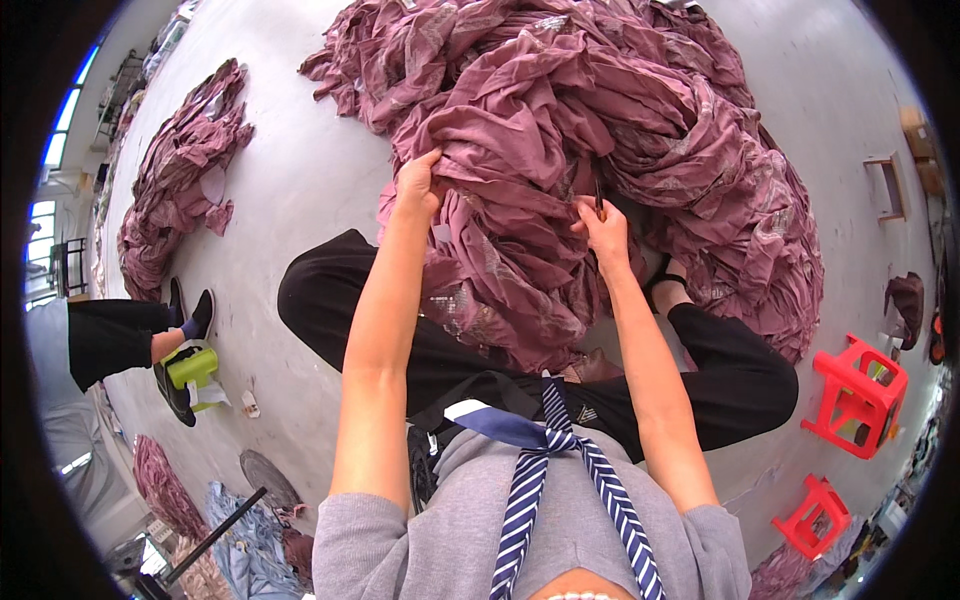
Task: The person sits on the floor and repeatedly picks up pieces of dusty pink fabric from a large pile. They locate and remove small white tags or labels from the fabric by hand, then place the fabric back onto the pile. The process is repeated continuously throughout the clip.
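Left hand [418,185] pinches mauve cloth [520,130] at the heap's near left side. Right hand [606,238] is curled around a dark tool [600,203], maybe snips, too small to tell, over the same cloth. Heap lies on the floor [300,180], spilling between bent legs [740,385]. Smaller mauve pile [185,170] well apart, left.

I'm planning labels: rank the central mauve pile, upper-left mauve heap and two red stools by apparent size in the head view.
Central mauve pile
Upper-left mauve heap
Upper red stool
Lower red stool
Stools' true sizes: unsure.
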`<state>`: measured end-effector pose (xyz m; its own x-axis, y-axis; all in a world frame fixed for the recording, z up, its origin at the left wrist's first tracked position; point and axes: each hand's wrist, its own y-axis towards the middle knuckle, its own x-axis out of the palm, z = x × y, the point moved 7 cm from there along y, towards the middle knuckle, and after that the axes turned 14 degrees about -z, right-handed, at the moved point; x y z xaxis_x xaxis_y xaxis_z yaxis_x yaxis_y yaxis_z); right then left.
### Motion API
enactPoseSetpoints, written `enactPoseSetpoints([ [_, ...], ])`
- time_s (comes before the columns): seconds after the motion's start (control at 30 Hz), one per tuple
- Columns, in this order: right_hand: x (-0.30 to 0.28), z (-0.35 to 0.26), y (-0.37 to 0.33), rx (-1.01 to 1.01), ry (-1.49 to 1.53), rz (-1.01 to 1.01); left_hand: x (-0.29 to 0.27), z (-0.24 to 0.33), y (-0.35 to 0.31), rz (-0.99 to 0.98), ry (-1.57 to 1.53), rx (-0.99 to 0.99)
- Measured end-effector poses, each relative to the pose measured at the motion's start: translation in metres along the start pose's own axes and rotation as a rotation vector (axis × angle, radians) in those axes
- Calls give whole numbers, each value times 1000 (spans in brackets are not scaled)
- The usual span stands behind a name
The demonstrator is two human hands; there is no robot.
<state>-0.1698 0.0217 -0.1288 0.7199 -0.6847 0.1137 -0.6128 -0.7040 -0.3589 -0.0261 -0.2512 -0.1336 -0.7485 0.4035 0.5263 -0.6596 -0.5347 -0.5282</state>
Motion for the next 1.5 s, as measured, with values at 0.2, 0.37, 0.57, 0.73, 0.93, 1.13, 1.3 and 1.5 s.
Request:
enactPoseSetpoints([
  [0.2,-46,79,3,3,-111,272,-20,17,3,95,92,73],
  [0.37,-26,95,-3,200,106,122,-42,19,5,142,155,74],
  [0.57,-11,28,-39,135,500,-94,-39,20,-11,117,284,158],
  [0.73,2,-18,-62,109,592,-180,-7,23,-38,124,601,345],
  [0.93,7,-29,-66,75,751,-175,82,22,-136,216,1162,900],
  [1.13,21,-42,-74,59,815,-228,143,-48,-212,-208,1183,916],
  [1.3,32,-68,-97,-5,762,-130,135,-55,-189,-105,1052,803],
  [1.5,35,-103,-134,-100,691,-95,144,-25,-219,-230,610,789],
])
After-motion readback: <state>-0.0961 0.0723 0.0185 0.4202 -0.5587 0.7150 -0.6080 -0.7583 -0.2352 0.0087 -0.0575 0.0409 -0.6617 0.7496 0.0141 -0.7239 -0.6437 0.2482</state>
